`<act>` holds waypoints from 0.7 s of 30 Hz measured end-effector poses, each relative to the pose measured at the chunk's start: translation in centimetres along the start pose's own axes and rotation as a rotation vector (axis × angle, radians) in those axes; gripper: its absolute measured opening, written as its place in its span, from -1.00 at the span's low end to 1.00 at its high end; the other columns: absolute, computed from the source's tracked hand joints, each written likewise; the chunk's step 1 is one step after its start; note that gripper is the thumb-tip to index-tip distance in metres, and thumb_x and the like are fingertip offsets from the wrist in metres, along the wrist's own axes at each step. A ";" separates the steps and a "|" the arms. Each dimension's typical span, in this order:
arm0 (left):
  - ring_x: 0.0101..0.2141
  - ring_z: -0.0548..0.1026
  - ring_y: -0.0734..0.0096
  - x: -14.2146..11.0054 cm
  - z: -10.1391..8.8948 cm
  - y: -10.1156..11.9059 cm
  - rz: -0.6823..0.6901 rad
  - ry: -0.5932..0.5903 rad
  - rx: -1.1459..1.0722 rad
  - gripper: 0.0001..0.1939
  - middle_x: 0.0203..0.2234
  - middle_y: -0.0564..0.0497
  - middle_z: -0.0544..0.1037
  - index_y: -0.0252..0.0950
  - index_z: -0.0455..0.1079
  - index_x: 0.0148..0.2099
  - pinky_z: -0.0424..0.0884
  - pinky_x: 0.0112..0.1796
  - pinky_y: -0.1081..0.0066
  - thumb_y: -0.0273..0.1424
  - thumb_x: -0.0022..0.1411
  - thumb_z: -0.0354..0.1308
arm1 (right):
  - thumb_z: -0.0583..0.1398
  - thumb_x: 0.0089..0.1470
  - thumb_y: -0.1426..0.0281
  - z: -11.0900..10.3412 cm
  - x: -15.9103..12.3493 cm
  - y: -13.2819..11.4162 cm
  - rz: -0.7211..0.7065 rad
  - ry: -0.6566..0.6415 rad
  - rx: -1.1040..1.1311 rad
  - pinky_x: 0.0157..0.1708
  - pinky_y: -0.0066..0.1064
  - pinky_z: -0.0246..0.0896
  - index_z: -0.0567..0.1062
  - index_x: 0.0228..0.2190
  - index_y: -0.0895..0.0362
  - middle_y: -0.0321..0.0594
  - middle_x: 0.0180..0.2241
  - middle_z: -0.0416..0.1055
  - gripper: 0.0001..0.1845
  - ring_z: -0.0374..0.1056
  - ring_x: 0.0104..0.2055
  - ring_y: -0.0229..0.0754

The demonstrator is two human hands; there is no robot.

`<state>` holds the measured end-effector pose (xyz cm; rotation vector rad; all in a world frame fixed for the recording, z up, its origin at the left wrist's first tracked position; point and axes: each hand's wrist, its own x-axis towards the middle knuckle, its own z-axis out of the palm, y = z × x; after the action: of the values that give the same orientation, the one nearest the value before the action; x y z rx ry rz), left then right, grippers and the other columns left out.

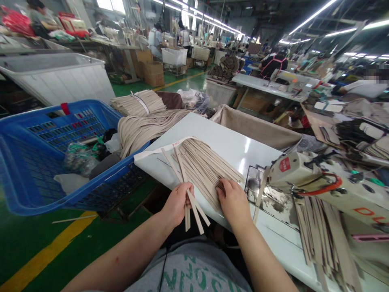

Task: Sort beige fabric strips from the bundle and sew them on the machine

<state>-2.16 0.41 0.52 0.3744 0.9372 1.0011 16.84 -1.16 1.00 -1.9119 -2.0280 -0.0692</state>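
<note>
A fan of several beige strips [203, 166] lies on the white table [231, 146] in front of me. My left hand [176, 202] is closed round the near ends of a few of these strips [194, 213], which stick out over the table's edge. My right hand [232, 202] rests on the pile's near end, its fingers curled down onto the strips. A sewing machine [316, 178] stands just right of my right hand.
A blue plastic basket [36, 162] on the left holds bundles of beige strips [142, 127] and bagged scraps. More strips [322, 235] hang off the table at the right. A fabric-lined bin [258, 127] sits behind the table. Other workers sit at benches beyond.
</note>
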 end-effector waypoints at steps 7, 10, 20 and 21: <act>-0.57 0.33 0.58 -0.3 0.1 -0.1 -0.007 -0.007 -0.053 -0.77 -0.50 0.07 0.38 -0.32 0.30 -0.40 0.36 -0.51 0.50 -0.29 0.12 0.25 | 0.14 0.21 0.41 1.0 0.9 0.0 0.012 -0.065 -0.043 -0.09 -0.23 0.27 0.55 -0.16 0.17 -0.05 -0.24 0.48 -0.77 0.40 -0.18 -0.01; -0.67 0.12 0.74 0.2 -0.4 -0.3 -0.012 -0.040 -0.074 -0.79 -0.53 0.12 0.33 -0.34 0.33 -0.37 0.05 -0.65 0.63 -0.32 0.13 0.26 | 0.09 0.20 0.45 0.6 1.3 -0.1 0.002 -0.064 -0.004 -0.08 -0.26 0.27 0.53 -0.23 0.17 -0.04 -0.24 0.48 -0.79 0.39 -0.14 -0.02; -0.30 0.58 0.35 0.5 0.5 0.0 0.023 -0.056 0.059 -0.66 -0.17 -0.26 0.59 -0.39 0.49 -0.11 -0.04 -0.67 0.66 -0.39 0.06 0.38 | 0.06 0.23 0.14 -0.9 -0.4 -1.5 0.303 -0.241 0.714 -0.44 -0.36 0.20 0.39 -0.36 0.09 -0.26 -0.49 0.39 -0.70 0.31 -0.47 -0.17; -0.26 0.59 0.30 0.5 0.6 -0.1 0.032 -0.095 0.075 -0.61 -0.15 -0.28 0.59 -0.39 0.49 -0.08 -0.06 -0.66 0.65 -0.36 0.04 0.41 | 0.07 0.21 0.09 -1.1 -0.8 -1.8 0.336 -0.276 0.843 -0.46 -0.38 0.20 0.40 -0.34 0.09 -0.29 -0.51 0.37 -0.66 0.28 -0.49 -0.19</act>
<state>-1.53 0.88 0.57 0.4970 0.8865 0.9706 15.30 -2.37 2.14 -1.6877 -1.4605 1.0076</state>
